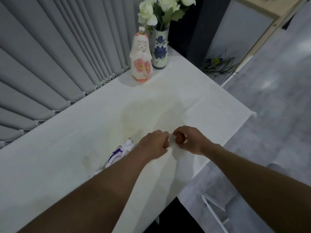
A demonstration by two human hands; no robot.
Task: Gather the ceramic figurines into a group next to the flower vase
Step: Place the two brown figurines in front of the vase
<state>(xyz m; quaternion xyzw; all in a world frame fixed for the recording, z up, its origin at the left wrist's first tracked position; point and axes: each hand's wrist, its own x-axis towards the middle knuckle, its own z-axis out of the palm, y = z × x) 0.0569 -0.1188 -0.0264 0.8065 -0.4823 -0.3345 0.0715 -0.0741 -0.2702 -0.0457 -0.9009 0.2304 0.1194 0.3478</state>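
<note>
A tall white ceramic doll figurine (141, 56) with pink flowers stands at the table's far end, touching the left side of the flower vase (160, 49), which is white with a blue flower pattern and holds white roses. A second white figurine with purple trim (125, 147) lies near me, partly hidden under my left forearm. My left hand (154, 144) and my right hand (188, 140) meet over the table's middle with fingers curled. A small white object (172, 138) shows between them; its shape is too small to tell.
The white table (67, 157) runs along grey vertical blinds (50, 64) on the left. Its right edge drops to a grey floor (277, 115). A dark plant (218, 63) lies on the floor beyond the far corner, and a white chair frame (213, 209) stands at lower right.
</note>
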